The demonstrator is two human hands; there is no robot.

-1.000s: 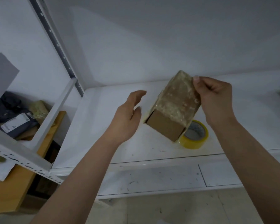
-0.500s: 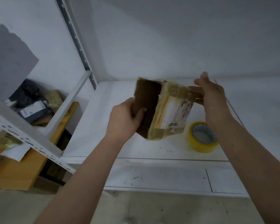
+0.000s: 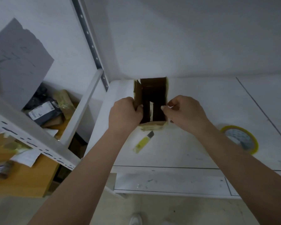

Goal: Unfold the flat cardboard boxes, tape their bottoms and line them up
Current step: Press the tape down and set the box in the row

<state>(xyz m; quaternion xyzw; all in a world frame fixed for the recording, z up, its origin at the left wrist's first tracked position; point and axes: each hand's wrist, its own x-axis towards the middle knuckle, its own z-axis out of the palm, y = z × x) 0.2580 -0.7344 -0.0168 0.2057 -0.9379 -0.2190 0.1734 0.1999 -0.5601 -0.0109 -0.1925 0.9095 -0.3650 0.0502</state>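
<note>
Over worktop: box held open-side up, left hand gripping flap, right hand pinching wall; best squared before taping.

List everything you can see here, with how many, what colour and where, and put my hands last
cardboard box: one, brown, open side facing the camera, held over the back of the white table
tape roll: one, yellow, lying on the table to the right
utility knife: one, yellow, on the table just in front of the box
metal shelf rack: one, white, on the left
parcels: several, dark and tan, on the wooden surface behind the rack
left hand: one, grips the box's left wall
right hand: one, pinches the box's right wall
</note>
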